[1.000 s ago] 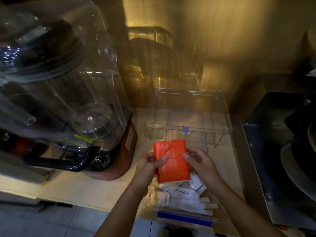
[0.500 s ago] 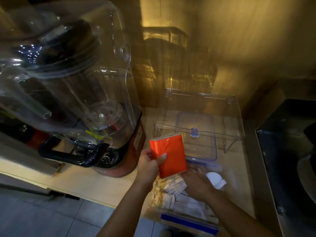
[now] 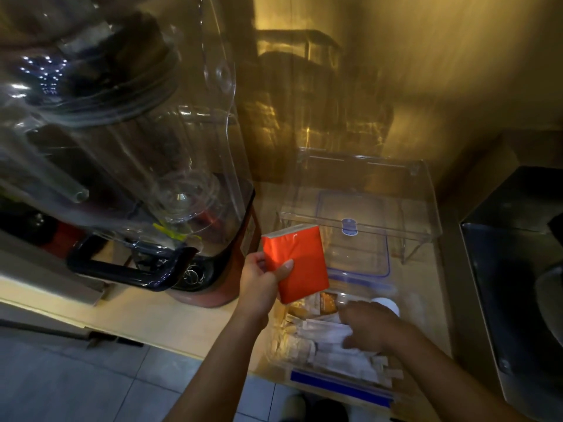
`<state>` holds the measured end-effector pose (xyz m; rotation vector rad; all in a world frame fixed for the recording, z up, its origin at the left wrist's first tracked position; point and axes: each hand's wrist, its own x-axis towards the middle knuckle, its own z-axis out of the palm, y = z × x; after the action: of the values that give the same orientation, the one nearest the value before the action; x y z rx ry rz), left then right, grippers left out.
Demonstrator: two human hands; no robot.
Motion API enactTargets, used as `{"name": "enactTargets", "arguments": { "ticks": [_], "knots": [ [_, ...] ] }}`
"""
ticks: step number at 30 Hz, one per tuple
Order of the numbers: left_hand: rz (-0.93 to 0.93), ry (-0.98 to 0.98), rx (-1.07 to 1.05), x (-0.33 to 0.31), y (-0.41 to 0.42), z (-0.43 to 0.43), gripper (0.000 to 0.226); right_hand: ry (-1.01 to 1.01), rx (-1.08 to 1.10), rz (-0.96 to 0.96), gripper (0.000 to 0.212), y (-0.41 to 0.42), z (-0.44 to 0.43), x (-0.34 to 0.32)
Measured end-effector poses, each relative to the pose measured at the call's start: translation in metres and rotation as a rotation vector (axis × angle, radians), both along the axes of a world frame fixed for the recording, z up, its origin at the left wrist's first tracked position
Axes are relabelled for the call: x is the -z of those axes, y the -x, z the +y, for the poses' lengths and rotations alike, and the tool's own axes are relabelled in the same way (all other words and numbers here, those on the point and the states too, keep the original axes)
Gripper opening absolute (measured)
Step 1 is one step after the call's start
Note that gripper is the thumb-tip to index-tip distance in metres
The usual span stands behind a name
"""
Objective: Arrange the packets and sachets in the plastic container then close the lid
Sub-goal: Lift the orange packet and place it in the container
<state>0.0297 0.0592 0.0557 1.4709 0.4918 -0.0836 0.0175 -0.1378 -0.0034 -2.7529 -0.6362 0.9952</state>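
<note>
The right hand [image 3: 370,325] has let go of the orange packet [image 3: 297,261], now held by the left hand [image 3: 263,280] alone, and dropped among the white sachets [image 3: 329,336].

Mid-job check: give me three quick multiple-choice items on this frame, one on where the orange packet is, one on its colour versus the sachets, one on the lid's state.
1. Where is the orange packet?
A. In the left hand, above the container
B. Lying on the floor
C. Inside the blender

2. What colour are most sachets in the container?
A. Green
B. White
C. Black

3. What is the state of the container's lid?
A. Clipped shut on the container
B. Off, lying behind the container
C. Held in the right hand

Answers: 1 A, its fingers wrap the packet; 2 B, pale sachets fill the box under the right hand; 3 B, the blue-edged lid rests on the counter.
</note>
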Motion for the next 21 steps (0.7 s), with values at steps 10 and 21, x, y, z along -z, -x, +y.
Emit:
{"name": "enactTargets", "arguments": {
  "ticks": [10, 21],
  "knots": [
    [-0.013, 0.006, 0.004, -0.006, -0.001, 0.003, 0.04, 0.006, 0.047, -0.238, 0.085, 0.029, 0.053, 0.03],
    [-0.019, 0.005, -0.022, -0.007, -0.001, 0.015, 0.039, -0.015, -0.164, 0.061, 0.038, 0.013, 0.03, 0.006]
  ]
}}
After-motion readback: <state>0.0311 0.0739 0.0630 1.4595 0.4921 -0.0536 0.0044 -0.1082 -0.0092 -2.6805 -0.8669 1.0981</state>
